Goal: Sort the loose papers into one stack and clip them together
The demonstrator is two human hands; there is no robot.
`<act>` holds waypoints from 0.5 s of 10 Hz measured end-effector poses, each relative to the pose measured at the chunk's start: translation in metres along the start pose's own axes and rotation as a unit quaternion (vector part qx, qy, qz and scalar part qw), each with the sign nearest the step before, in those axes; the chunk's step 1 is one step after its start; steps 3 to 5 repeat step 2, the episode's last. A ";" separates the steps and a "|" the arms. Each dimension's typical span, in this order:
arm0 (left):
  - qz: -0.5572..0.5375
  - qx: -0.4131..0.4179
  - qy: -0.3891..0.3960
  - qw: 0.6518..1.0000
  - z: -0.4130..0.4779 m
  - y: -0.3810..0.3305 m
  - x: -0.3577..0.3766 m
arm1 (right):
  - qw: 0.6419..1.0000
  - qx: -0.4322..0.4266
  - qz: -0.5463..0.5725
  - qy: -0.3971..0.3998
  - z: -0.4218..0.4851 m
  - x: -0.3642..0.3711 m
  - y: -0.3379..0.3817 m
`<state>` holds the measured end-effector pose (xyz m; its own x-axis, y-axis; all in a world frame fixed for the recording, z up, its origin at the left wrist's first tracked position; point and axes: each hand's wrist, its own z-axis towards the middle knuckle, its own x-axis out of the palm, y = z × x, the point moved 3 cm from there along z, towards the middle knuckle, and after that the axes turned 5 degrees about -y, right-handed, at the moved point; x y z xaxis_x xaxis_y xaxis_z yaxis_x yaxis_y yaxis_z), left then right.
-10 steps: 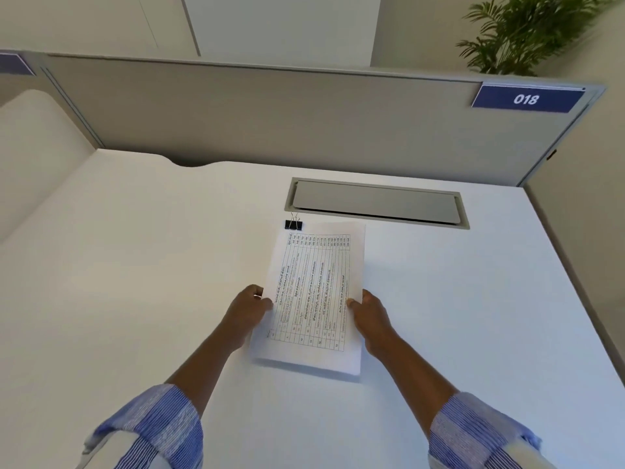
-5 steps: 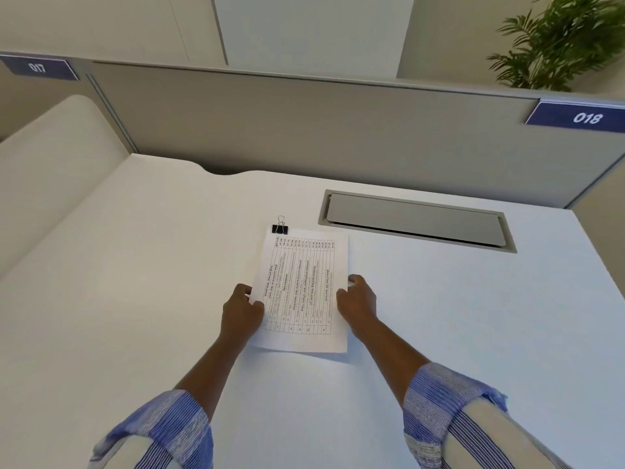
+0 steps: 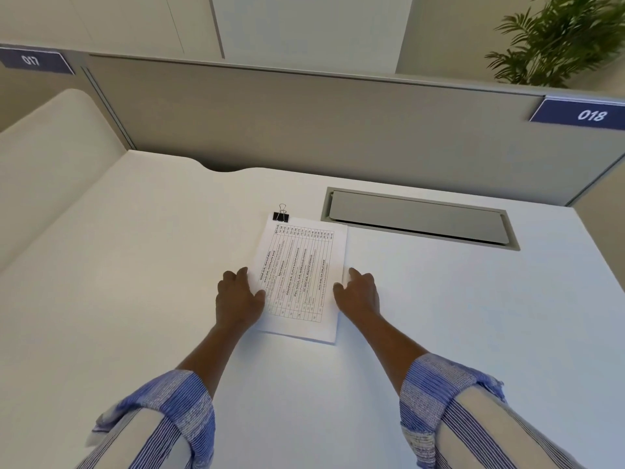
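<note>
A stack of white papers (image 3: 301,272) with a printed table on top lies flat on the white desk (image 3: 135,282). A black binder clip (image 3: 281,215) sits on its far left corner. My left hand (image 3: 238,299) rests against the stack's left edge, thumb on the top sheet. My right hand (image 3: 358,292) touches the right edge with fingers spread, flat on the desk. Whether the clip bites all the sheets cannot be told.
A grey cable hatch (image 3: 419,218) is set into the desk just right of the stack's far end. A grey partition (image 3: 321,130) closes the back, with labels 017 (image 3: 32,59) and 018 (image 3: 592,115). A plant (image 3: 558,38) stands behind it.
The stack has come down from a slight lift to lie flat on the desk. Both hands loosened from gripping its sides to resting against the edges. The view shifted left.
</note>
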<state>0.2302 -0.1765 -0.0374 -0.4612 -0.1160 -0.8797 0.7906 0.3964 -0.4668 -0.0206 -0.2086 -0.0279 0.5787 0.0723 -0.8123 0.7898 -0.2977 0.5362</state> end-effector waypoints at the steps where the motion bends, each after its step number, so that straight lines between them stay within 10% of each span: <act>1: 0.073 0.040 -0.006 0.997 -0.019 -0.009 -0.001 | 0.999 -0.019 -0.029 -0.022 -0.006 -0.011 -0.019; 5: 0.109 0.114 -0.028 0.987 -0.051 -0.026 0.012 | 0.994 -0.059 -0.069 -0.068 -0.017 -0.024 -0.051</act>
